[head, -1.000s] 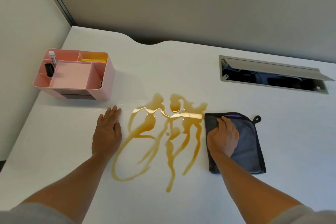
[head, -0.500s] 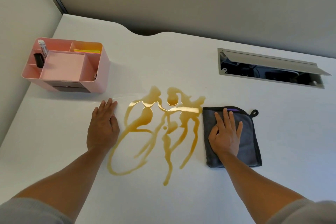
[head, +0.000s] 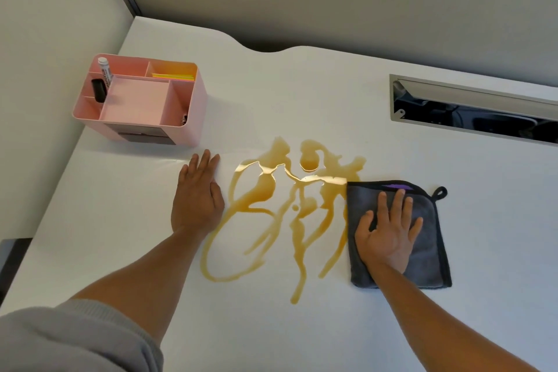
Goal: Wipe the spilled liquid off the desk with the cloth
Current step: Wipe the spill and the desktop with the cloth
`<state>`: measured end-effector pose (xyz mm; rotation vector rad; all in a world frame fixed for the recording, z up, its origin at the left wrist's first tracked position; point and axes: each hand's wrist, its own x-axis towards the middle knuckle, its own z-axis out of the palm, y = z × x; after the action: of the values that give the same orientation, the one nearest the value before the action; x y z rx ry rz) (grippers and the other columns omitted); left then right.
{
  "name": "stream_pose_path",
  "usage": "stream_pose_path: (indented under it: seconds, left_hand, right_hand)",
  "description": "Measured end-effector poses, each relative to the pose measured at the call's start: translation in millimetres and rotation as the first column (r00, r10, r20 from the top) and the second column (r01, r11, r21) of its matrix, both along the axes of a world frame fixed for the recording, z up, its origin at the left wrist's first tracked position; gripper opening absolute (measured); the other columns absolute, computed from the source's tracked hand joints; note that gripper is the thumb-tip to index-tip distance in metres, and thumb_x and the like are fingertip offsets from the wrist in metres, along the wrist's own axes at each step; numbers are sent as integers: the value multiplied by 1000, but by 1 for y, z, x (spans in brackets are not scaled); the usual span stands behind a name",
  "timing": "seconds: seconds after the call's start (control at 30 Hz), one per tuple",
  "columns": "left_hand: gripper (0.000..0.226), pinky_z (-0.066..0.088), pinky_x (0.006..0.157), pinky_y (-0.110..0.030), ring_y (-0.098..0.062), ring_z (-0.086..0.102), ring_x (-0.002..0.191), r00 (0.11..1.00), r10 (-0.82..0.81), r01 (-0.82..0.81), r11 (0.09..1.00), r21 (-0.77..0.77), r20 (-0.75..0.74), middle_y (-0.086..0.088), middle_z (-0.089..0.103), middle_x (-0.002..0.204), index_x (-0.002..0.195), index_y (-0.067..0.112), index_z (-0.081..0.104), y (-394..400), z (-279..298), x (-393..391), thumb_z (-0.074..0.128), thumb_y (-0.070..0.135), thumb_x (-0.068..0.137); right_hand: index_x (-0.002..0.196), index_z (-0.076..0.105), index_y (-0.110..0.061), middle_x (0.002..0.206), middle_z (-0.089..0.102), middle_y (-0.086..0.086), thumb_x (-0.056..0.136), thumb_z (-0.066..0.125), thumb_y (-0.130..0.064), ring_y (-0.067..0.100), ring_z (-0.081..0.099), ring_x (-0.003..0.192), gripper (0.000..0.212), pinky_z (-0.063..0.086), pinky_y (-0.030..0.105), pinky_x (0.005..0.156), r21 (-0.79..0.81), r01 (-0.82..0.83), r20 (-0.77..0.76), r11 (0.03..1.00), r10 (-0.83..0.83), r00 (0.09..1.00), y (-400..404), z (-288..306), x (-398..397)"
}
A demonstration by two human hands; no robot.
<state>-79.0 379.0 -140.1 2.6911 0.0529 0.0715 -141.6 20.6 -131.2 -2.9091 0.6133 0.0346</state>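
An amber liquid spill spreads in loops and streaks over the middle of the white desk. A folded dark grey cloth with a black hem and hanging loop lies flat at the spill's right edge, its left side touching the liquid. My right hand presses on the cloth with fingers spread and straight. My left hand rests flat on the desk just left of the spill, fingers straight and together.
A pink desk organiser with a marker, a black item and sticky notes stands at the back left. A metal-framed cable opening is cut into the desk at the back right. Partition walls close the back and left.
My right hand has gone from curled on the cloth to flat with fingers spread. The cloth's left edge now meets the spill. My left hand stays flat in the same spot.
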Motion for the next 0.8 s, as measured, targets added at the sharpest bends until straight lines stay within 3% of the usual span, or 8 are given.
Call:
stream_pose_path:
  seconds: [0.17, 0.33, 0.57, 0.8]
  left_hand:
    - [56, 13, 123, -40, -22, 21, 150, 1000, -12, 12, 1000, 17, -1, -4, 31, 160, 151, 17, 36, 0, 2, 2, 30, 15, 95]
    - [55, 10, 124, -37, -19, 18, 151, 1000, -27, 27, 1000, -7, -12, -1, 29, 161, 152, 19, 35, 5, -3, 4, 27, 18, 97]
    - [51, 10, 124, -32, -13, 16, 151, 998, -57, 53, 993, -102, -38, 4, 28, 161, 151, 20, 36, 17, -4, -5, 27, 22, 101]
    - [52, 12, 124, -34, -10, 15, 151, 995, 97, -100, 984, -146, -28, 5, 28, 160, 151, 20, 38, 39, -7, -41, 30, 16, 99]
  right_hand:
    - [152, 37, -18, 166, 16, 12, 95, 30, -41, 31, 9, 154, 62, 10, 60, 121, -55, -254, -25, 966, 253, 967, 58, -8, -20]
    - [151, 37, -20, 166, 16, 13, 94, 35, -40, 32, 7, 154, 60, 8, 61, 121, -52, -403, -10, 914, 403, 915, 107, -12, -9]
    - [153, 35, -22, 166, 12, 12, 95, 27, -41, 33, 4, 154, 61, 3, 62, 121, -1, -415, -16, 910, 415, 910, 148, -6, 45]
    - [156, 27, -25, 167, 4, 15, 97, 22, -42, 34, -3, 154, 61, -1, 63, 119, 33, -432, -39, 901, 433, 901, 188, -1, 84]
